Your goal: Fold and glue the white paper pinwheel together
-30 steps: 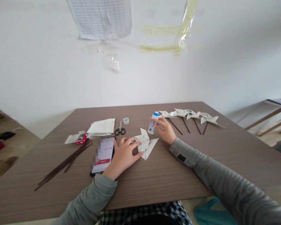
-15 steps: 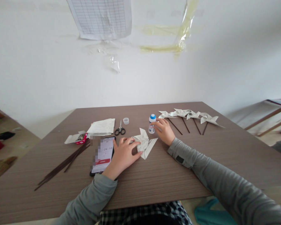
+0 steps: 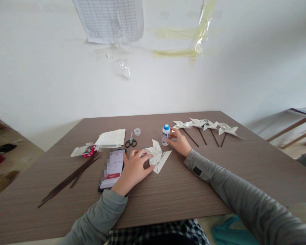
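The table (image 3: 183,190) was spread across the lower frame. At frame centre, the folded paper (image 3: 158,157) was pressed flat under the open left hand (image 3: 134,170). Just right of it, the upright glue bottle (image 3: 165,134) was touched by the loosely spread fingers of the right hand (image 3: 180,142), not clamped.

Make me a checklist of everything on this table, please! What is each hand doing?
Surface: brown wooden table, flat, things spread along the far half.
Job's things: folded paper pinwheel lying flat; glue bottle standing upright, its blue top on.
Clutter: phone, scissors, small cap, paper stack, bundle of thin sticks, small red and white box, row of finished pinwheels on sticks.
Grippers: left hand pressing flat on the folded paper pinwheel; right hand beside the glue bottle, fingers touching it.
Cables: nothing seen.
Surroundings: white wall, a taped paper chart, tape scraps.
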Available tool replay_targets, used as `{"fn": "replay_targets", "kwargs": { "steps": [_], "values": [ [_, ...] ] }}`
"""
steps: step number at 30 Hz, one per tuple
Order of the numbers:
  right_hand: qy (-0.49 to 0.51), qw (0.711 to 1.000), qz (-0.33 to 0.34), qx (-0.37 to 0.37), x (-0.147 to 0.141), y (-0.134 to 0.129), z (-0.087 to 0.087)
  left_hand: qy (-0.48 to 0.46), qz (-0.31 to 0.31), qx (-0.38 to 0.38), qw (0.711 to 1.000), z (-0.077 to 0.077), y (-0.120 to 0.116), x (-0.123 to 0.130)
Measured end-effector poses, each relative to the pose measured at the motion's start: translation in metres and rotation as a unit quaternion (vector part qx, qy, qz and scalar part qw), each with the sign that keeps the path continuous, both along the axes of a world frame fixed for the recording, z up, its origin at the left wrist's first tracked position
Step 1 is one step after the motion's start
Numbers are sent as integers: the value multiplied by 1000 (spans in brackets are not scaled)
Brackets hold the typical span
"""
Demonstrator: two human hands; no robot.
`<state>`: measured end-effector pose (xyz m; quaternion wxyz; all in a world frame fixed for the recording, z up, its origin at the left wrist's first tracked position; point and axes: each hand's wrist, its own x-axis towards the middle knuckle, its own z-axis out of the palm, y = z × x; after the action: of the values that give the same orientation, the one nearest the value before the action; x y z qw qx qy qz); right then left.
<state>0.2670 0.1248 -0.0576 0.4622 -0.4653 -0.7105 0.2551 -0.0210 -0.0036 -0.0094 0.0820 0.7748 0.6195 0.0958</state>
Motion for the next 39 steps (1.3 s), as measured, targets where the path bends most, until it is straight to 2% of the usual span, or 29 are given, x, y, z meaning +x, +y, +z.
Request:
{"fn": "replay_targets", "kwargs": {
  "steps": [5,11,17,24,31,39],
  "values": [
    [-39,999,4,-13,-2,-1,7,5,4,-5,1000,4,-2,2],
    [-14,1000,8,-23,-10,11,13,5,-2,-18,1000,9,-6,3],
    [27,998,14,-52,-40,42,26,17,6,-26,999,14,-4,0],
    [24,997,26,-73,-81,69,38,33,18,-13,999,11,-1,-5],
    [4,993,27,-111,-113,87,45,36,17,-18,999,10,0,-10],
    [-1,993,30,-116,-132,93,44,26,14,4,1000,4,0,-14]
  ]
}}
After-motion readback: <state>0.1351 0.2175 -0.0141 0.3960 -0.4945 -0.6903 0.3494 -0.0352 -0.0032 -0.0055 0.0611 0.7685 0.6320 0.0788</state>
